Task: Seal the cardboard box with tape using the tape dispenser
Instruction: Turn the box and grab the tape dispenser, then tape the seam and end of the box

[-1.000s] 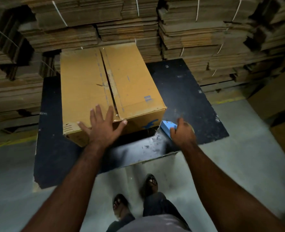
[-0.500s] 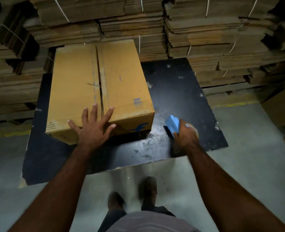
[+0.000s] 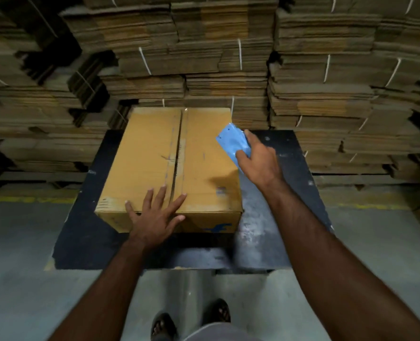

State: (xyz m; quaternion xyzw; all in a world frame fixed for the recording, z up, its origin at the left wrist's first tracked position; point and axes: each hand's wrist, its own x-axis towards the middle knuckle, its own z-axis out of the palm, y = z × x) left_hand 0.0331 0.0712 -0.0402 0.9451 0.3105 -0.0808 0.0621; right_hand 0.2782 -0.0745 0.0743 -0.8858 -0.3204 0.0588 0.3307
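Note:
A closed brown cardboard box stands on a black mat, its two top flaps meeting in a seam down the middle. My left hand lies flat, fingers spread, on the box's near top edge across the seam. My right hand grips a blue tape dispenser and holds it in the air above the box's right edge. The dispenser is motion-blurred and its tape roll is hidden by my hand.
Tall stacks of flattened, strapped cardboard form a wall right behind the box and to both sides. Grey concrete floor lies in front, with a yellow line at the left. My feet stand just before the mat.
My right hand lifted the blue dispenser off the mat and carried it up over the box's right edge. The box now sits squarer to me; my left hand stays on its near edge.

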